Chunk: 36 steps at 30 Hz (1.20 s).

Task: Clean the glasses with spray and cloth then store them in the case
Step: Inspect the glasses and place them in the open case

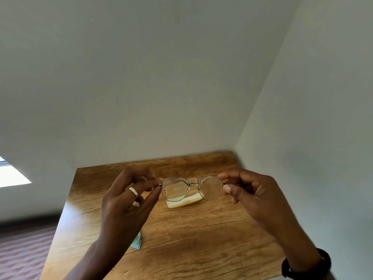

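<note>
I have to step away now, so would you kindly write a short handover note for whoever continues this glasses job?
Left hand: fingers pinch the glasses at their left hinge.
Right hand: fingers pinch the right hinge. The glasses are held up above the wooden table, lenses facing the camera.
Case: pale yellow, on the table behind the glasses; whether it lies open I cannot tell.
Cloth: light blue, on the table, partly hidden by the left forearm.
Spray: not in view.
Done: cannot tell whether the lenses are clean.
Left: check the lenses, wipe if needed, fold and store in the case.
</note>
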Tool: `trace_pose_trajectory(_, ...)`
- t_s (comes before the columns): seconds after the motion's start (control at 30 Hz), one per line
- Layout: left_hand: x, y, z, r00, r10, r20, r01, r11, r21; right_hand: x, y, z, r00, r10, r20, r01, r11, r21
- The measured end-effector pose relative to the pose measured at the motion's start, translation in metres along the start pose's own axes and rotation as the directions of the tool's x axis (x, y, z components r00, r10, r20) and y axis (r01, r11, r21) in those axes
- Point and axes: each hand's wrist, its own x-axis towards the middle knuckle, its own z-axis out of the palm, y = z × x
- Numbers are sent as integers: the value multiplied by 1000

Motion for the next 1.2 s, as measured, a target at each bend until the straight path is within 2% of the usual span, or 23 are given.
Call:
trace_pose_trajectory(0.23, -2, -1, -1, 998, -51, -22, 52, 999, 13, 3, 5, 6, 1000, 1, -23, -1, 1000, 5)
trace_pose_trajectory(0.37, -4, -3, -1, 997, -70, 14, 69, 997, 18, 5, 6, 11, 997, -52, -57, 50, 998, -34)
trace_pose_trajectory(0.53, -9, -6, -3, 984, -152, 95, 152, 988, 6, 6, 4, 12, 991, -103, -83, 100, 994, -33)
trace_pose_trajectory(0.6, -11, -6, -4, 970, -217, 111, 226, 971, -74, 7, 4, 12, 991, -109, -76, 107, 994, -29)
trace_pose_trajectory(0.7, -8, 0, -7, 901, -398, 170, 431, 865, -258, 7, 4, 11, 992, -108, -64, 108, 994, 6)
trace_pose_trajectory(0.77, -5, 2, -9, 854, -460, 244, 520, 761, -389, 7, 3, 10, 992, -113, -50, 116, 992, 47)
trace_pose_trajectory(0.87, -5, -1, -13, 809, -502, 306, 582, 609, -539, 6, 0, 10, 990, -139, -18, 140, 985, 103)
trace_pose_trajectory(1.0, -8, -4, -14, 783, -537, 313, 601, 526, -602, 4, -5, 12, 987, -158, -38, 162, 972, 168)
trace_pose_trajectory(1.07, -8, -3, -14, 794, -532, 295, 583, 529, -617, 3, -8, 15, 988, -141, -62, 151, 967, 205)
trace_pose_trajectory(1.2, -7, -2, -14, 840, -512, 177, 515, 652, -557, 3, -14, 20, 994, -70, -83, 93, 943, 318)
